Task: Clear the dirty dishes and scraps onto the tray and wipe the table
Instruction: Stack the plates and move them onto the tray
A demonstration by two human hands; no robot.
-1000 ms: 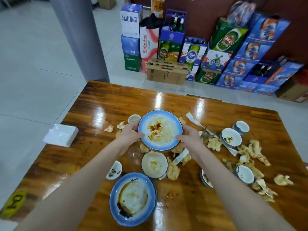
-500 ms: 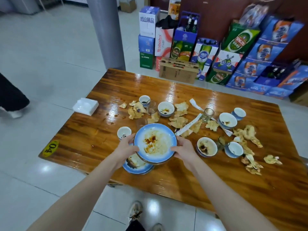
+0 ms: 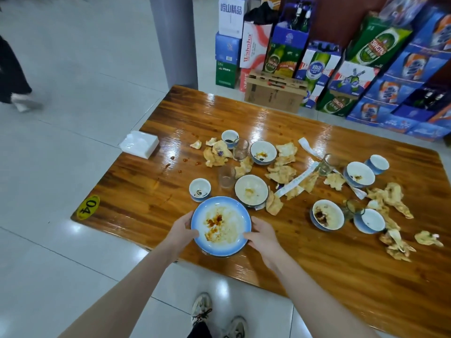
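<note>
A blue-rimmed plate [image 3: 220, 226] smeared with red sauce is near the front edge of the wooden table [image 3: 317, 276]. My left hand [image 3: 181, 231] grips its left rim and my right hand [image 3: 261, 236] its right rim. A dark rim of a second plate peeks out beneath it. Behind it stand a cream bowl [image 3: 251, 190], a small cup [image 3: 200, 189] and an empty glass [image 3: 227, 177]. Several dirty blue bowls [image 3: 328, 217] and crumpled food scraps [image 3: 388, 198] lie across the middle and right. No tray is in view.
A white napkin pack [image 3: 139, 147] sits at the table's left edge, with red sauce drops [image 3: 185, 161] near it. A grey pillar [image 3: 174, 40] and stacked drink cartons [image 3: 366, 69] stand beyond the table. A person's leg [image 3: 12, 76] passes far left. My shoes [image 3: 214, 315] show below.
Both hands have brought the sauce-smeared plate from the table's middle toward the near edge, down over the second blue plate. My view has pulled back and higher.
</note>
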